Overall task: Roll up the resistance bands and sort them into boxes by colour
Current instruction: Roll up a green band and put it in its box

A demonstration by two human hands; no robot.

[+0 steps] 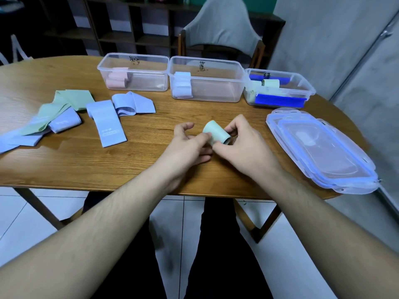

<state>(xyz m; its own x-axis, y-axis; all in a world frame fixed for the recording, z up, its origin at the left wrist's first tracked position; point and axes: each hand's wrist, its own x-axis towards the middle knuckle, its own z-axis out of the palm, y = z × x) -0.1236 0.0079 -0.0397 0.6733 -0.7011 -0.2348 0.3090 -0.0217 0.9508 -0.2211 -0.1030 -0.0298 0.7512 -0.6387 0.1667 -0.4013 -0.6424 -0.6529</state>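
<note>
A rolled green band (216, 133) is held just above the wooden table (86, 165) between both hands. My left hand (187, 147) pinches its near end with the fingertips, and my right hand (239, 145) curls round its right end. Three clear boxes stand at the back: the left box (133, 71) holds pink rolls, the middle box (207, 79) holds blue rolls, the right box (278, 88) holds green rolls. Loose blue bands (110, 121) and a flat green band (64, 104) lie at the left.
A stack of clear lids with blue seals (319, 152) lies on the table's right side. A grey-backed chair (222, 31) stands behind the boxes. A grey wall (345, 39) is close at the right, dark shelving at the back.
</note>
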